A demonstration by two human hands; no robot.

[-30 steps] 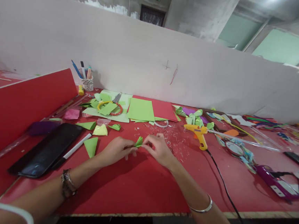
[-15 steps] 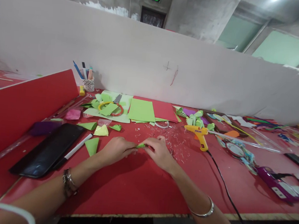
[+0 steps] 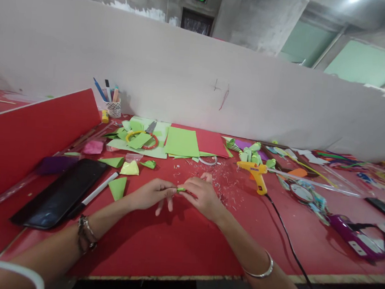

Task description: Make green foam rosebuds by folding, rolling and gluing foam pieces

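Note:
A small folded green paper piece (image 3: 181,189) is pinched between my two hands just above the red table (image 3: 170,246). My left hand (image 3: 152,193) grips its left end with thumb and forefinger, the other fingers hanging down. My right hand (image 3: 201,195) is closed on its right end, and most of the paper is hidden inside these fingers. A green paper triangle (image 3: 117,187) lies left of my left hand. The yellow glue gun (image 3: 255,173) rests to the right of my right hand.
A black tablet (image 3: 60,193) and a white marker (image 3: 98,190) lie at left beside a red divider (image 3: 28,137). Green sheets (image 3: 181,141), scissors with orange handles (image 3: 143,136) and a pen cup (image 3: 112,107) sit behind. The glue gun's cord (image 3: 288,238) crosses the right side, near a purple tool (image 3: 353,235).
The green paper was fanned open between my fingertips; it is now squeezed flat and thin. My left hand's lower fingers have dropped and spread a little.

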